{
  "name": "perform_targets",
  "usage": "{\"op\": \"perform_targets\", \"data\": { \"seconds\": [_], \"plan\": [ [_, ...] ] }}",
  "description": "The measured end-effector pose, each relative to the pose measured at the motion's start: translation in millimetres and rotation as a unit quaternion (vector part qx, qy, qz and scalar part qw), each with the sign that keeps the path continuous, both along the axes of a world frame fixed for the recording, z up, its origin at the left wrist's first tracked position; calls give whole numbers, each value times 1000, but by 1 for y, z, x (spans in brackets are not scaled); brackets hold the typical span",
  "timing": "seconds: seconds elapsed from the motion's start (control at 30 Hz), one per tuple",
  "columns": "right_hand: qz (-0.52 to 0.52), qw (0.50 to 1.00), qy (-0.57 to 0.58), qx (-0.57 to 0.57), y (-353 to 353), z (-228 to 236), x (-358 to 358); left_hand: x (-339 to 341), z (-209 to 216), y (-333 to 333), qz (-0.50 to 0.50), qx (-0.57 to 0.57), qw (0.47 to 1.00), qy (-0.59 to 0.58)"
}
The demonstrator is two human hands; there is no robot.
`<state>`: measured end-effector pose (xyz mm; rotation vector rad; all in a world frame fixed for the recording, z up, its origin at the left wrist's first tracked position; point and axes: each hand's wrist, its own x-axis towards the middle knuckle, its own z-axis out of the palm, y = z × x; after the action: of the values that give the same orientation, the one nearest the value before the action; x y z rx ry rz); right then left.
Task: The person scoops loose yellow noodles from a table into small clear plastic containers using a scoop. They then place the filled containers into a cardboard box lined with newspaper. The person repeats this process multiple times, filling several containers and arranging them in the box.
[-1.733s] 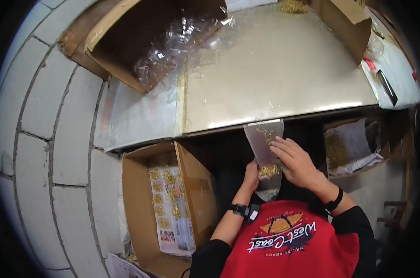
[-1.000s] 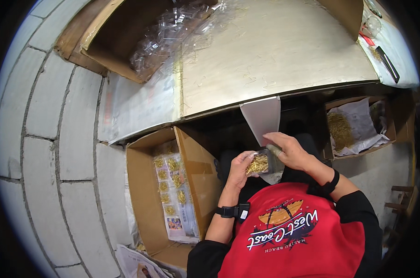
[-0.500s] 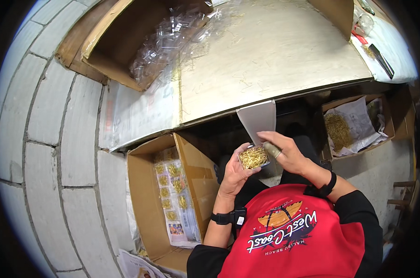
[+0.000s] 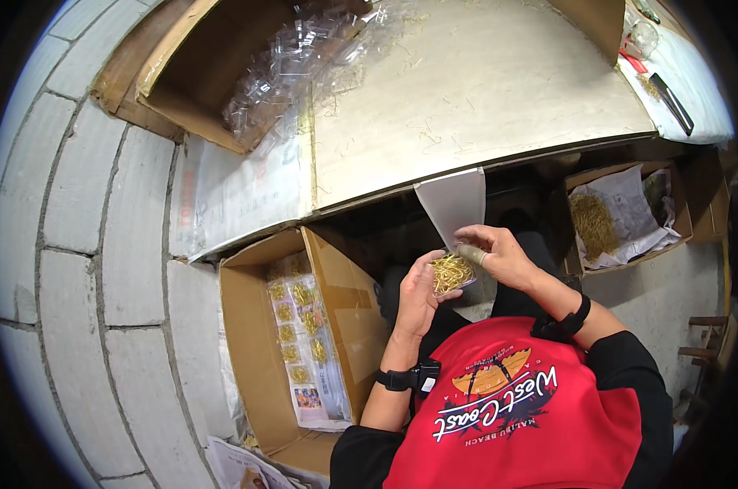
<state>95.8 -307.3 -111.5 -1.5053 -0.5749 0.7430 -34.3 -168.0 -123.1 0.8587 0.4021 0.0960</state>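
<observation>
A small clear plastic box [image 4: 452, 275] filled with thin gold-coloured metal pieces sits in my left hand [image 4: 416, 295]. The fingers of that hand wrap round its left side and underside. My right hand [image 4: 502, 257] is at the box's upper right edge, with fingers bent and a tan cover on the thumb. The thumb lies against the box's rim. Just beyond my hands a white sloping chute [image 4: 450, 202] comes down from the table edge.
Left of me, a cardboard box [image 4: 346, 318] holds several filled clear boxes on printed paper. A paper-lined box [image 4: 630, 204] with gold pieces is at right. Ahead is the pale tabletop [image 4: 467, 90]; a carton with clear plastic boxes [image 4: 279, 73] stands at its far left.
The right hand's fingers have bent and its thumb has moved to the box's rim. The held box has shifted slightly right and tilted.
</observation>
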Motion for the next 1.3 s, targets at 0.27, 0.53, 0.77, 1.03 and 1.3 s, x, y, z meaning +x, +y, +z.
{"op": "perform_targets", "data": {
  "seconds": [0.27,0.53,0.77,1.03,1.3],
  "plan": [
    [86,835,-537,-78,-10,7,-11,0,-12,2,71,55,995,43],
    [-171,868,-416,-211,33,33,107,-25,-74,35,75,6,990,119],
    [29,825,-518,-224,100,23,160,25,-119,9,-20,9,986,164],
    [6,820,-561,-114,36,16,45,62,-95,-7,-11,-14,990,137],
    [-26,924,-375,-72,-39,19,25,18,-111,-3,-69,-45,988,131]
  ]
}}
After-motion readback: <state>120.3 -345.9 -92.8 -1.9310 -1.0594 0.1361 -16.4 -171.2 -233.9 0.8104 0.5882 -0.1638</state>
